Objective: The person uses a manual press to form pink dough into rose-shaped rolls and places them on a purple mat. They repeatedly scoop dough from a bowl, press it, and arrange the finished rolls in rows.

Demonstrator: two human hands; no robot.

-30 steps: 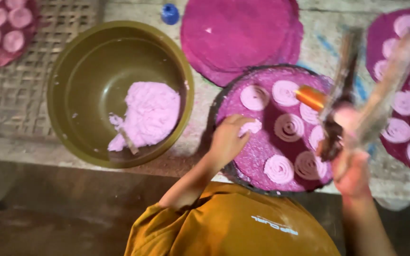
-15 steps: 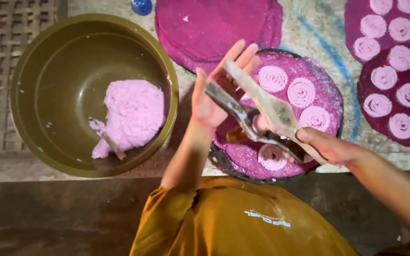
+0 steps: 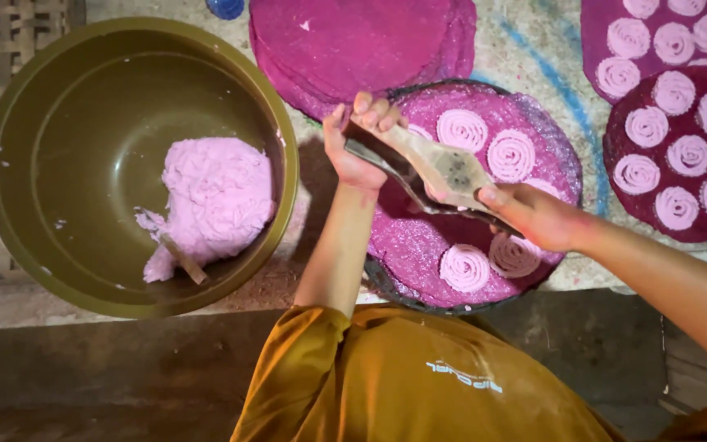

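Both hands grip one wooden press (image 3: 439, 168), a long two-handled tool held level above a round purple tray (image 3: 550, 135). The left hand (image 3: 358, 143) is curled around the far end of the handles, fingers wrapped over the top and thumb underneath. The right hand (image 3: 538, 217) is closed around the near end, knuckles up, its forearm coming in from the right. Under and around the hands, pink spiral coils (image 3: 461, 129) lie on the tray, some beyond the press and some just below the right hand. To the left of the left hand stands a large olive-green bowl (image 3: 10, 123) holding a lump of pink dough (image 3: 218, 196), with a small stick (image 3: 183, 260) lying against the lump. Beyond the left hand lies a stack of bare purple mats (image 3: 353, 41). To the right of the right hand are two more purple mats (image 3: 615, 151) covered with coils.
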